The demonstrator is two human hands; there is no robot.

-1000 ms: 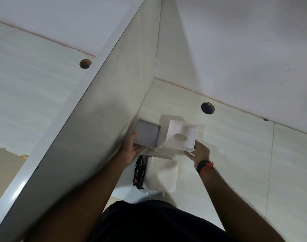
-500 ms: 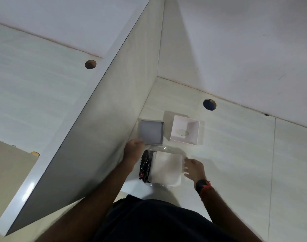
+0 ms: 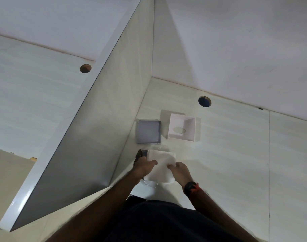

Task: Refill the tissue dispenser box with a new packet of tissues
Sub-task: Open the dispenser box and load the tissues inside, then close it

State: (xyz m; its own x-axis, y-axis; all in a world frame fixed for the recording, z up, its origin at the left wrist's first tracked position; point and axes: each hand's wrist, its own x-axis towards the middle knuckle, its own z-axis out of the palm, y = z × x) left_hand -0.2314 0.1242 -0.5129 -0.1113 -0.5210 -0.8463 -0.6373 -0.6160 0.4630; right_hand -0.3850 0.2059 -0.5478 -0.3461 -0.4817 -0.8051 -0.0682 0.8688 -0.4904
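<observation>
Step in hand: getting the new tissue packet (image 3: 162, 165) open or lifted, prior to loading. Both hands on it: left hand (image 3: 144, 166) presses on the packet's left part, fingers over the top; right hand (image 3: 179, 172) grips the right side, fingers curled on the wrapper. Hands close together w/ a small gap, both clamped on the packet. Packet lies on the desk (image 3: 236, 154) near the front edge, close to the left divider panel (image 3: 100, 137); dark printed end of the wrapper pokes out past the left hand.

Dispenser box (image 3: 182, 126) sits further back toward the rear edge, upside down and open, oval slot visible in its bottom, no tissues inside. Its grey lid (image 3: 148, 131) lies flat just left of it, near the divider. Packet apart from both.

Next move likely needs: tear/peel the clear wrapper or lift the stack, then carry it back to the box and drop it in square, then fit the lid.

Vs 0.5 s ago: left hand was up by the lid, right hand only at the packet's edge; now both are on the packet. Box and lid unmoved.
</observation>
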